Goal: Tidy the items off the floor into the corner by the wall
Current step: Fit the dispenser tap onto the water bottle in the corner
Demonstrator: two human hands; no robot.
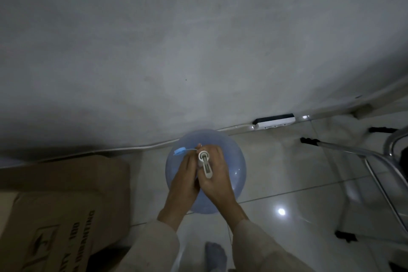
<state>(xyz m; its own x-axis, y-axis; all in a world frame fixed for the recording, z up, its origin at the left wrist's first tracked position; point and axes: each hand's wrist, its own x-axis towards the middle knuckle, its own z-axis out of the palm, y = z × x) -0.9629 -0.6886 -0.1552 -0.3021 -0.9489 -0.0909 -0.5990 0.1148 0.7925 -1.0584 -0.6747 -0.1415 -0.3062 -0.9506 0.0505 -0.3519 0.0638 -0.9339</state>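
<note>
A large translucent blue water jug (234,161) stands upright on the tiled floor close to the grey wall, seen from straight above. A white pump dispenser (205,164) sits at its neck. My left hand (185,180) and my right hand (217,178) are both wrapped around the neck and pump, touching each other. A small blue cap (179,151) on a thin strap sticks out to the left of my fingers. The jug's neck is hidden under my hands.
A brown cardboard box (66,201) stands to the left, near the jug. A white power strip (274,122) with its cable lies along the wall's base. Metal chair legs (364,159) with black feet stand at right. My grey sock (215,255) shows below.
</note>
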